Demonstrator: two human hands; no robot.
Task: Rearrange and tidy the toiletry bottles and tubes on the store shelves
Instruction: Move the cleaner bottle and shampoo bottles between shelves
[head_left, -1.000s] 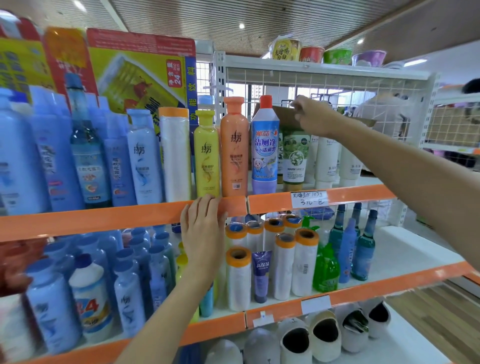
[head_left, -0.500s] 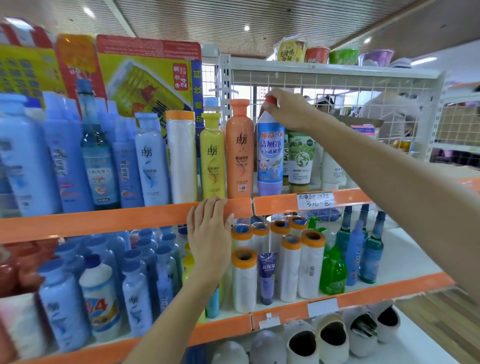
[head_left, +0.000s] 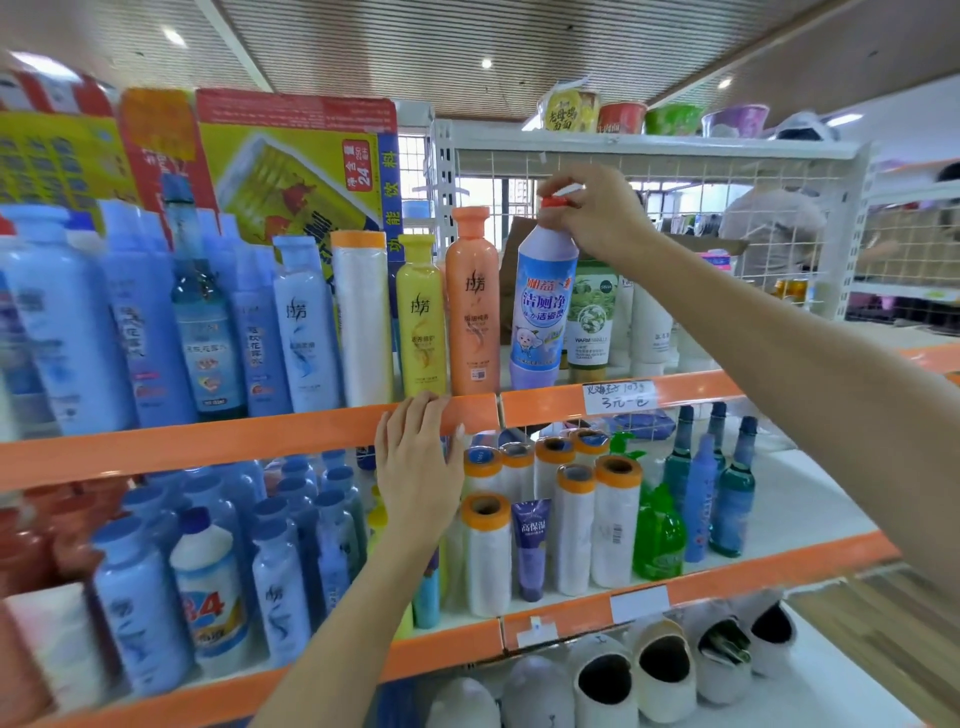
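- The right hand (head_left: 597, 213) pinches the red cap of the cleaner bottle (head_left: 543, 306), just above the middle of the frame.
- This bottle is white with a blue label and a lilac base; it leans to the left, its base on the upper shelf (head_left: 260, 431), beside the orange bottle (head_left: 472, 306).
- The left hand (head_left: 418, 467) lies flat with straight fingers on the orange shelf edge, at centre.

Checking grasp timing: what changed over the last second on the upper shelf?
The right hand came forward from the cardboard at the back and now pinches the red cap of the blue-and-white cleaner bottle, which now leans left toward the orange bottle. The left hand stays flat on the orange shelf edge; other bottles are unmoved.
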